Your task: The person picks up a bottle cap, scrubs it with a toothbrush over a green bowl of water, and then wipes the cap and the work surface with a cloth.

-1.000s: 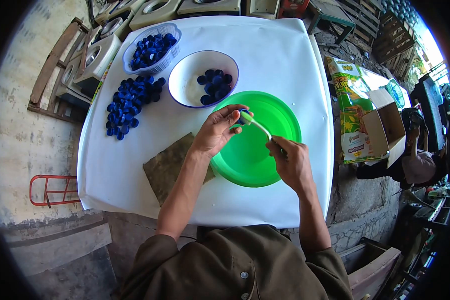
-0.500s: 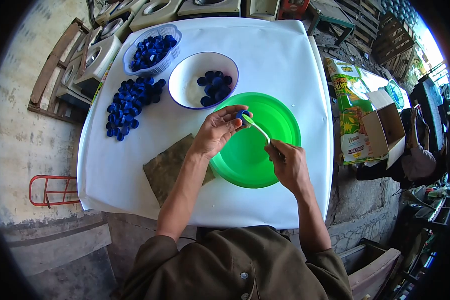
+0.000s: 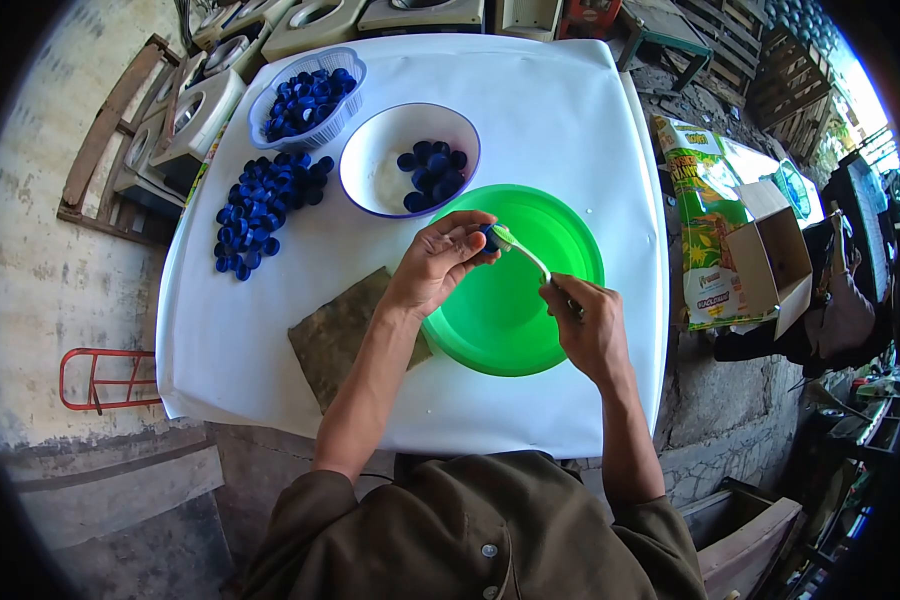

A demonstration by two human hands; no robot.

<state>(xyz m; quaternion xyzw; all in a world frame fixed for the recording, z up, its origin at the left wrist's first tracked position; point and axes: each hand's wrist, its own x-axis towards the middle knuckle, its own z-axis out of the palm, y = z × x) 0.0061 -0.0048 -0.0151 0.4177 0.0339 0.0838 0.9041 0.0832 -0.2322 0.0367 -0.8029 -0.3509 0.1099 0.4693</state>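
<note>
Between the thumb and fingers of my left hand [image 3: 435,262] is a blue bottle cap [image 3: 489,238], held over the green basin [image 3: 560,345]. My right hand [image 3: 588,325] is closed round the handle of a toothbrush [image 3: 532,258], whose pale green-and-white head meets the cap. Behind the basin stands a white bowl [image 3: 370,140] with a blue rim and several blue caps inside. A heap of blue caps [image 3: 260,208] lies to the left, below a pale plastic basket [image 3: 345,115] filled with more caps.
A dark square board [image 3: 332,335] lies under my left forearm on the white-covered table [image 3: 530,90]. On the right are an open cardboard box [image 3: 770,255] and a green-yellow printed sack [image 3: 705,220]. Another person sits at the far right. A red metal frame [image 3: 110,378] leans at the left wall.
The toothbrush head has shifted slightly right on the cap, and my right hand has moved a little right and down. The left hand keeps its hold on the cap, which looks turned.
</note>
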